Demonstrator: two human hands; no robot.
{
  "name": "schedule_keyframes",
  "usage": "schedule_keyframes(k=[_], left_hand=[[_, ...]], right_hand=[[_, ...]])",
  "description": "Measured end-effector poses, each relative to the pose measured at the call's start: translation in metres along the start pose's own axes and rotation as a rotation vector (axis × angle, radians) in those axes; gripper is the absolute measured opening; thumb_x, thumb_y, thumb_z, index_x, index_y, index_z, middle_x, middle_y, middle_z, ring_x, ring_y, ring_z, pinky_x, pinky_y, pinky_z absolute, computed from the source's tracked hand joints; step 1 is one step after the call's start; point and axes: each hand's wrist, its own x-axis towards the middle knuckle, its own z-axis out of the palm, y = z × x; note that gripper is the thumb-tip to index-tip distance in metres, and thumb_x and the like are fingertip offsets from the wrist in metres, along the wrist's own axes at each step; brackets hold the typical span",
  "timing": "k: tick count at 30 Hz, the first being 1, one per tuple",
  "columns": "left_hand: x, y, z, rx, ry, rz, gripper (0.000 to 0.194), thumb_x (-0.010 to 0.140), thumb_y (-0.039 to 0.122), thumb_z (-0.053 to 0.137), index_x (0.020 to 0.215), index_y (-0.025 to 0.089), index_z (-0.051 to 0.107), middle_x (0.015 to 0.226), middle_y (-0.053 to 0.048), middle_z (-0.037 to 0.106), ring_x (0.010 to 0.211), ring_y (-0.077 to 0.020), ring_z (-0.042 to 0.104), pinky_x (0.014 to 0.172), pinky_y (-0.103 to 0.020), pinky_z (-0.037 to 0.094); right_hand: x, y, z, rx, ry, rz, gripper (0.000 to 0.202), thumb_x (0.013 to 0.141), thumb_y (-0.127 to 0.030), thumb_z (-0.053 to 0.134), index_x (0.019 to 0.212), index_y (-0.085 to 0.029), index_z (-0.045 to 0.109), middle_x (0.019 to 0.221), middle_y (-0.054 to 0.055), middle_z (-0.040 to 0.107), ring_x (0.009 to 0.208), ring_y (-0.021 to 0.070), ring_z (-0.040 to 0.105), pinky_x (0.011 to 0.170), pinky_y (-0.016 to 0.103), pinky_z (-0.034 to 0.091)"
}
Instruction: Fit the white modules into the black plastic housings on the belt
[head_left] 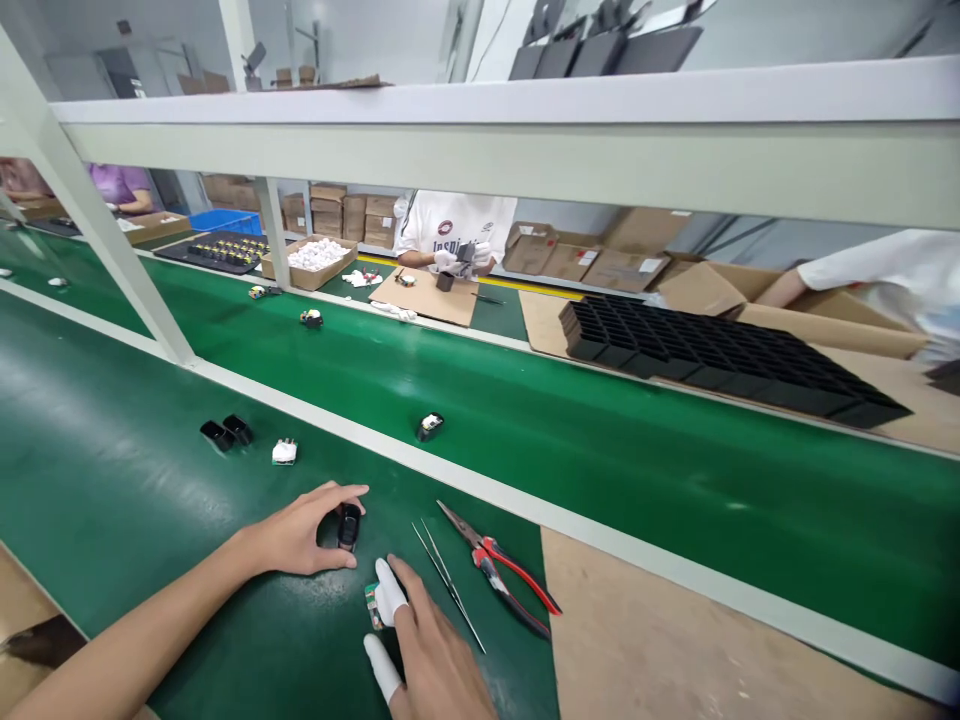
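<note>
My left hand (304, 530) curls its thumb and fingers round a small black plastic case (349, 527), which rests on the green bench. To its right, my right hand (431, 645) wears white finger cots on the thumb and index finger. The index fingertip lies over a small green circuit board (373, 606), partly covering it, while the thumb stays apart. Tweezers (450, 585) and red-and-black long-nose pliers (495, 570) lie just beyond my right hand. Farther left are two black cases (226, 432) and a board with a white part (285, 452).
Past a pale rail (480, 483) runs a green conveyor belt (600, 470) carrying small assemblies (430, 427). A cardboard sheet (720, 640) covers the bench at right. Across the belt, a co-worker (457, 230) in white gloves works near a black divided tray (720, 355). An overhead beam (480, 160) crosses the view.
</note>
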Motion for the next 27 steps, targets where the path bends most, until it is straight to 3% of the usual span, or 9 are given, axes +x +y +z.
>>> schedule_keyframes(k=[3,6,10,14,18,24,27], left_hand=[[-0.002,-0.001,0.001,0.001,0.008,0.002,0.091,0.087,0.035,0.085,0.162,0.036,0.033,0.137,-0.007,0.065,0.126,-0.0280,0.063,0.113,-0.047,0.049],[-0.004,-0.002,0.002,0.004,0.043,0.015,0.088,0.087,0.036,0.084,0.160,0.034,0.036,0.137,-0.008,0.065,0.126,-0.0283,0.063,0.112,-0.048,0.050],[-0.006,-0.003,0.002,0.014,0.058,0.032,0.084,0.089,0.035,0.082,0.160,0.033,0.038,0.137,-0.009,0.064,0.125,-0.0277,0.065,0.112,-0.049,0.051],[-0.007,-0.002,0.001,0.023,0.044,0.041,0.083,0.089,0.034,0.082,0.159,0.033,0.038,0.137,-0.009,0.064,0.125,-0.0275,0.065,0.112,-0.049,0.052],[-0.012,-0.002,-0.002,0.052,0.033,0.030,0.082,0.090,0.034,0.081,0.160,0.034,0.038,0.140,-0.009,0.063,0.128,-0.0274,0.063,0.113,-0.048,0.052],[-0.022,-0.006,-0.007,0.047,0.018,0.016,0.085,0.092,0.039,0.080,0.162,0.035,0.032,0.143,-0.010,0.059,0.124,-0.0265,0.064,0.111,-0.048,0.054],[-0.023,-0.004,-0.008,0.054,0.012,0.004,0.083,0.093,0.041,0.079,0.162,0.035,0.032,0.146,-0.010,0.058,0.128,-0.0276,0.062,0.111,-0.047,0.054]], right_hand=[[-0.001,0.002,-0.004,0.011,0.050,-0.056,0.050,0.090,-0.007,0.043,0.137,-0.013,0.056,0.152,0.020,0.055,0.118,0.0335,0.071,0.088,0.041,0.066],[0.003,0.000,-0.008,0.045,0.104,-0.052,0.060,0.092,-0.004,0.036,0.150,-0.014,0.046,0.143,0.019,0.062,0.116,0.0306,0.072,0.089,0.039,0.066],[0.009,-0.005,-0.012,0.096,0.131,0.011,0.048,0.103,-0.012,0.036,0.150,-0.015,0.044,0.137,0.018,0.064,0.094,0.0265,0.076,0.072,0.037,0.067],[0.012,-0.007,-0.012,0.137,0.152,0.047,0.035,0.108,-0.021,0.038,0.140,-0.016,0.052,0.130,0.016,0.066,0.080,0.0232,0.075,0.059,0.034,0.064],[0.013,-0.007,-0.012,0.205,0.129,0.068,0.030,0.106,-0.018,0.042,0.132,-0.019,0.057,0.127,0.013,0.065,0.077,0.0207,0.072,0.063,0.034,0.063],[0.009,-0.002,-0.013,0.241,0.104,0.146,0.050,0.103,-0.022,0.052,0.152,-0.018,0.041,0.125,0.015,0.062,0.076,0.0196,0.069,0.068,0.034,0.065],[0.006,0.000,-0.014,0.223,0.082,0.152,0.045,0.105,-0.022,0.046,0.150,-0.017,0.043,0.126,0.017,0.062,0.075,0.0201,0.070,0.065,0.035,0.065]])
